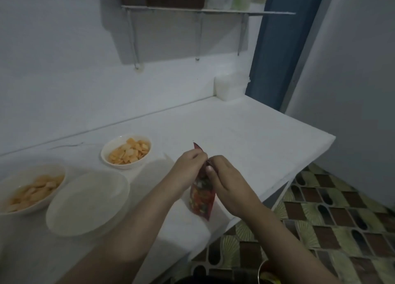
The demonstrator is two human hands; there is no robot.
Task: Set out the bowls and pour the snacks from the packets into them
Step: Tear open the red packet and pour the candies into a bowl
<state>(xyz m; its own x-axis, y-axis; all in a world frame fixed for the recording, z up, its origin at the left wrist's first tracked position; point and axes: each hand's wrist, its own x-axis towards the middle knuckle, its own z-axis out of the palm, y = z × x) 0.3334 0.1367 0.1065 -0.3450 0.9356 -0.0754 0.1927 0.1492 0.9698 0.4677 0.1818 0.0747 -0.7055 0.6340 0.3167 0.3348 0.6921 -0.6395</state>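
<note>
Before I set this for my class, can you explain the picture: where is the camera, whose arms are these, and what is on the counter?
The camera sits on a person's head, looking down at their own bare arms. Both hands, left hand and right hand, pinch the top of a red snack packet standing on the white counter. To the left are three bowls: a far bowl and a near-left bowl holding orange snacks, and an empty bowl nearest the packet.

The bench (245, 134) lies bare from the packet (202, 196) to its far right corner, where only a white tub (230, 87) stands by the wall. Three bowls crowd the left end: two filled (126, 152) (30, 188), one empty (87, 202) by the front edge.
</note>
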